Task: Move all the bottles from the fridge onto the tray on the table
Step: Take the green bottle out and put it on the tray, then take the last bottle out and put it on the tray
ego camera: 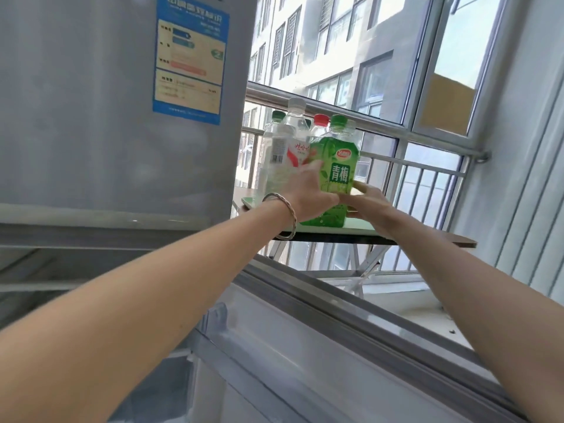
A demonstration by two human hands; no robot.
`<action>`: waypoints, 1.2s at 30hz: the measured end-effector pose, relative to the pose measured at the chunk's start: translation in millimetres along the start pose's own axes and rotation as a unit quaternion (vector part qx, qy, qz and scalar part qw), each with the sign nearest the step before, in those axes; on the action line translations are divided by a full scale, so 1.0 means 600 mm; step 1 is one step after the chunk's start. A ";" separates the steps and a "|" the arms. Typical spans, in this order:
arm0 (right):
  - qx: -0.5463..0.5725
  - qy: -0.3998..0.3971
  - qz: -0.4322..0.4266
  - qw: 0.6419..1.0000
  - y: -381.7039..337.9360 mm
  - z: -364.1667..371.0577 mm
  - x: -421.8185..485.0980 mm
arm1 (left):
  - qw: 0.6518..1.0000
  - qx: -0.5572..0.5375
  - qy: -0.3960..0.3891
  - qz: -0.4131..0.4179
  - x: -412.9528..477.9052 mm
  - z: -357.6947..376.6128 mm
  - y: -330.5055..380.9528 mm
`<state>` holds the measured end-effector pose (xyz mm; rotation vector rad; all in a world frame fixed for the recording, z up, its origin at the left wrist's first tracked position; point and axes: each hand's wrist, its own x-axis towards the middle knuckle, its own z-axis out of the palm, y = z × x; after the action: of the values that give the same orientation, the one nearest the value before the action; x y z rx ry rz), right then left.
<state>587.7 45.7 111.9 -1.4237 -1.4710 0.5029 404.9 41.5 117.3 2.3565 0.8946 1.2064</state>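
A green plum-drink bottle (337, 166) with a green cap stands on the pale green tray (357, 228) on the table. My left hand (308, 190), with a bracelet on its wrist, grips the bottle's left side. My right hand (367, 199) holds its lower right side. Behind it on the tray stand a clear bottle with a white cap (285, 141), a red-capped bottle with a red and white label (319, 125) and another green-capped bottle (278, 116). Their lower parts are hidden by my left hand.
The grey fridge (116, 117) with a blue energy label fills the left; its open lower door (320, 346) juts out beneath my arms. The small folding table (442, 241) stands against a window railing (396, 129). A white wall is on the right.
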 end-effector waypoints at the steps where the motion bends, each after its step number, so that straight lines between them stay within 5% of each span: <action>1: 0.003 0.006 0.004 1.000 0.000 0.003 -0.002 | 1.000 0.007 0.000 0.004 -0.008 -0.002 -0.001; 3: -0.016 0.059 -0.014 0.998 -0.009 0.011 -0.017 | 1.000 0.005 0.001 0.015 -0.020 -0.010 -0.007; 6: -0.103 0.238 -0.133 0.956 -0.041 0.043 -0.045 | 0.999 0.019 0.017 0.018 -0.048 -0.044 -0.017; 8: -0.135 0.256 -0.213 0.933 -0.075 0.083 -0.063 | 0.998 0.049 0.032 0.012 -0.074 -0.082 -0.026; 13: -0.166 0.134 -0.299 0.930 -0.160 0.254 -0.112 | 0.984 0.165 0.048 -0.042 -0.166 -0.190 -0.077; 19: -0.151 -0.024 -0.285 0.946 -0.192 0.498 -0.161 | 0.948 0.279 0.054 -0.145 -0.306 -0.293 -0.201; 28: -0.149 -0.274 -0.199 0.929 -0.068 0.810 -0.176 | 0.871 0.334 0.003 -0.360 -0.476 -0.315 -0.465; 36: -0.232 -0.351 -0.164 0.892 0.079 0.972 -0.116 | 0.784 0.324 0.002 -0.530 -0.499 -0.249 -0.682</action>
<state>107.8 184.2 -200.6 -1.3577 -2.5023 0.4921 -2.5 146.6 -202.4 1.6018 2.4539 0.4195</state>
